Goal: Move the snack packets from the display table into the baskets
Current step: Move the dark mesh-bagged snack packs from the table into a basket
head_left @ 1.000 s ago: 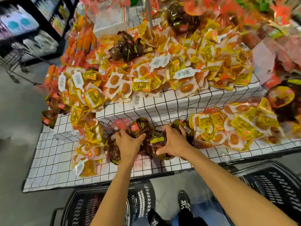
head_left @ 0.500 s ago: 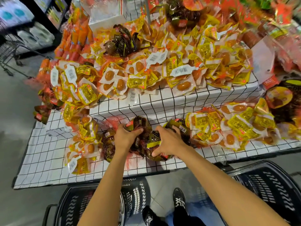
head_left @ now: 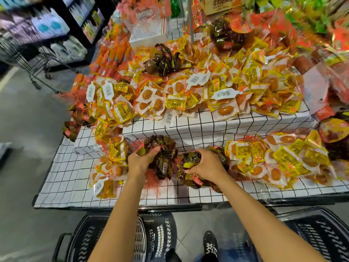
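Note:
Dark brown netted snack packets (head_left: 164,157) lie in a heap on the lower tier of the display table (head_left: 66,176), which is covered in a white grid cloth. My left hand (head_left: 140,161) grips one netted bundle from the left. My right hand (head_left: 205,165) grips another dark bundle (head_left: 190,159) beside it. Two black plastic baskets stand on the floor below the table edge, one under my left arm (head_left: 83,241) and one at the right (head_left: 321,233). What the baskets hold is hidden by my arms.
Yellow and white egg packets (head_left: 273,157) are piled right of my hands, more (head_left: 111,152) at the left and across the raised tier (head_left: 207,91). Wire trolleys (head_left: 28,61) and shelves stand far left. My shoes (head_left: 210,244) are between the baskets.
Both hands have closed tighter on the dark netted bundles and the left bundle has lifted slightly. The camera has shifted a little.

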